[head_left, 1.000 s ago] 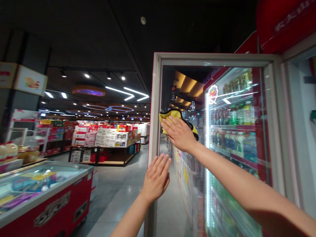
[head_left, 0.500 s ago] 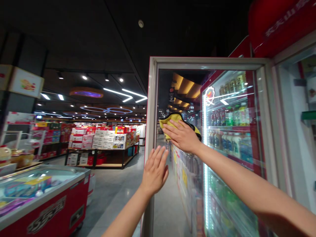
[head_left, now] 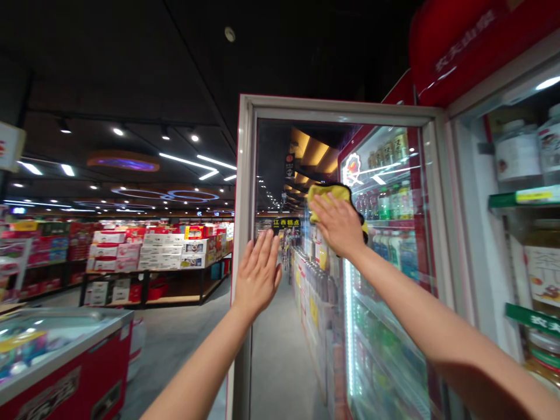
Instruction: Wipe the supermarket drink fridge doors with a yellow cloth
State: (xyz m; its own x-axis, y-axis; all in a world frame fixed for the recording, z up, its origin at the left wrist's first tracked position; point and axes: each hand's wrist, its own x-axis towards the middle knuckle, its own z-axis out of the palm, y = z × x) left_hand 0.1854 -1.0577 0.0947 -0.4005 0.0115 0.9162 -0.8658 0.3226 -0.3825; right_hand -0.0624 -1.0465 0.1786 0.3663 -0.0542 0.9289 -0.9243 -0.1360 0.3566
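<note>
My right hand (head_left: 340, 224) lies flat over a yellow cleaning cloth (head_left: 330, 191) with a black edge, holding it against the glass of an open fridge door (head_left: 339, 107). Part of the cloth is hidden under the palm and fingers. My left hand (head_left: 258, 274) holds nothing; its fingers are stretched out and it rests at the inner left side of the door frame, over the edge of the pane. Through the pane a lit drinks fridge (head_left: 385, 204) with rows of bottles shows.
To the right, the fridge interior holds bottles (head_left: 518, 151) on shelves with green strips. A red chest freezer (head_left: 83, 361) stands at lower left. Farther back, stacked boxes (head_left: 161, 251) sit on a display table. Grey floor (head_left: 179, 344) runs between them.
My right hand and the cloth have slid rightward and slightly up across the glass. My left hand stays by the frame's left side. The view has turned right, showing more of the fridge interior.
</note>
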